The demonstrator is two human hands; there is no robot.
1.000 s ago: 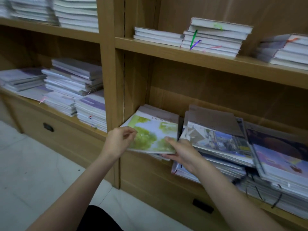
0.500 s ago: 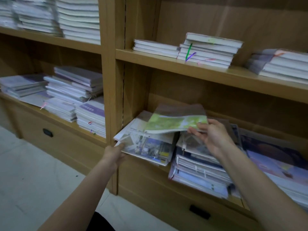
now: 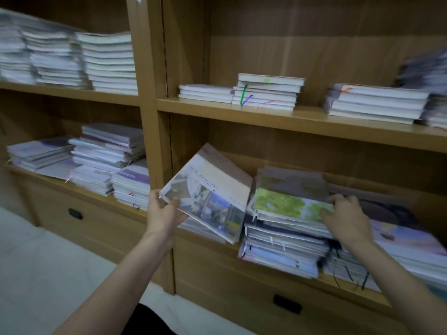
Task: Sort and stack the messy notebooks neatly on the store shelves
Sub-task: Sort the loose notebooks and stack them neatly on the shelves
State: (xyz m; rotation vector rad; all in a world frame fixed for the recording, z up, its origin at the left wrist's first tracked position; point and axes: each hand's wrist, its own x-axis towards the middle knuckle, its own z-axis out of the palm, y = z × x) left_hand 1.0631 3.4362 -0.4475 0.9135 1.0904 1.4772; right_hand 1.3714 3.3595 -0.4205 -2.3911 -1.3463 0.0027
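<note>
On the lower shelf, right bay: the messy notebooks lie here, with the middle stack as landmark.

Lower shelf (image 3: 278,269): its front edge carries the load; several piles overhang it, so anything nudged outward could go to the floor.

Right pile (image 3: 408,240): just right of the middle stack, broad and slanted, with dark cords hanging off its front. Risk, as I judge it: a cord snags a wrist and drags covers forward.

Middle stack (image 3: 283,247): layers are skewed and the bottom ones jut past the shelf edge. Pressing on its top could make the lower layers slide out.

Street-scene notebook (image 3: 208,192): left of the middle stack, raised off the shelf and tilted steeply, its far corner close to the stack's top. Held by one corner only; it could pivot, slip, or knock the stack as it swings.

Green notebook (image 3: 290,204): on top of the middle stack, slightly askew. Glossy cover; it may skate off if pushed.

Left hand (image 3: 164,213): grip closed around the lower left corner of the street-scene notebook, thumb on the cover, fingers underneath.

Right hand (image 3: 343,213): fingers bent down onto the right end of the green notebook; whether the grip pinches it or merely presses, I cannot tell through the blur.
</note>
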